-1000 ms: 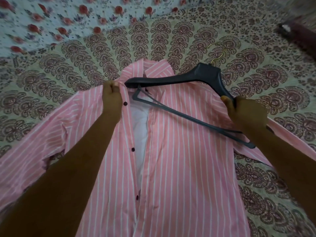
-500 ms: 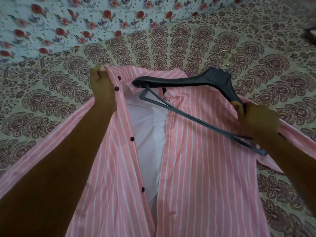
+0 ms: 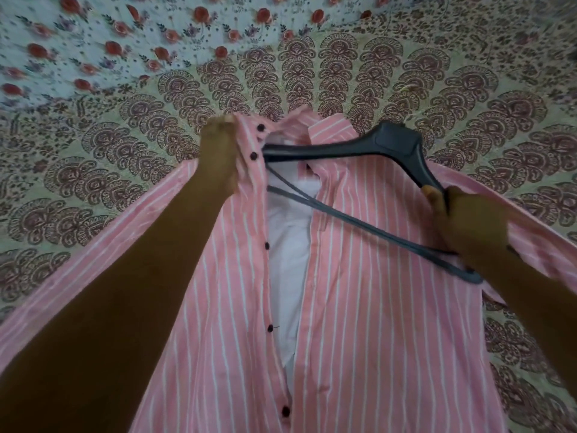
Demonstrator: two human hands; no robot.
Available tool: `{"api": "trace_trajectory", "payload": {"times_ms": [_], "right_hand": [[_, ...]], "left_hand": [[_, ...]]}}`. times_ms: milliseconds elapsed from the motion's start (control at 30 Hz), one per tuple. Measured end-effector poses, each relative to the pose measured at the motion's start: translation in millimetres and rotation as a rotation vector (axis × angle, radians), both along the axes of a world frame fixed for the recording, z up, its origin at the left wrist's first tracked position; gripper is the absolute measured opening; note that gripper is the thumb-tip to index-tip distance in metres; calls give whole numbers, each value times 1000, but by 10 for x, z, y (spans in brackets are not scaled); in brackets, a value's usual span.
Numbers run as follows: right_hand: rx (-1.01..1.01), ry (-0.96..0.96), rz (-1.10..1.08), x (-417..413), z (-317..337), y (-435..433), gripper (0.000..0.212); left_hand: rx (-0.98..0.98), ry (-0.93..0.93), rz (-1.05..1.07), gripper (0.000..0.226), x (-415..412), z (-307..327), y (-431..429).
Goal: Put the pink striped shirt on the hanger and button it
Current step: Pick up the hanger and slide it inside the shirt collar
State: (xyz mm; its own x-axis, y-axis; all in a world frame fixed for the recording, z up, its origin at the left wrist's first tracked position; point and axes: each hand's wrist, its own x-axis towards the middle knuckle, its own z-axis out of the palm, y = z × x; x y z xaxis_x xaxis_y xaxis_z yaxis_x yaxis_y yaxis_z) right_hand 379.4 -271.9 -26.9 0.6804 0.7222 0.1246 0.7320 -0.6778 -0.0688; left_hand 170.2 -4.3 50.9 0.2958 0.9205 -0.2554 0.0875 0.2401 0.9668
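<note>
The pink striped shirt [image 3: 359, 307] lies face up on a patterned bedspread, unbuttoned, its white inside showing down the middle. Dark buttons run along its left front edge. My left hand [image 3: 220, 154] grips that edge near the collar and holds it lifted open. A dark plastic hanger [image 3: 387, 145] hovers over the collar; its left arm tip reaches into the gap under the lifted edge. My right hand [image 3: 462, 223] grips the hanger's right arm, with the thin lower bar running under it. The hanger's hook is hard to make out.
The bedspread [image 3: 343, 73] with dark paisley fans stretches all around the shirt. A white cloth with red flowers [image 3: 109, 42] covers the far left. The shirt's sleeves spread out to both sides.
My left hand has pulled the shirt's left front edge further open and up. The hanger's left tip has moved in towards that opening under the collar.
</note>
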Motion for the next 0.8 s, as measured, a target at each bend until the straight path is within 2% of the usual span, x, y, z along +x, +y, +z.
{"api": "trace_trajectory", "payload": {"times_ms": [33, 100, 233, 333, 533, 633, 800], "right_hand": [[10, 13, -12, -31, 8, 116, 77], [14, 12, 0, -95, 20, 370, 74], [62, -19, 83, -273, 75, 903, 69], [4, 55, 115, -380, 87, 1284, 60], [-45, 130, 142, -436, -48, 1589, 62], [-99, 261, 142, -354, -42, 1617, 62], [-79, 456, 196, -259, 45, 1588, 46]], "left_hand": [[116, 55, -55, 18, 3, -43, -15], [99, 84, -99, 16, 1, -48, -56], [159, 222, -227, 26, 40, -139, -85], [116, 195, -270, 25, 50, -257, -84], [88, 434, -470, 23, 13, -389, 58], [445, 633, -418, 23, 87, -432, 142], [985, 553, -422, 31, 447, -377, 96]]}}
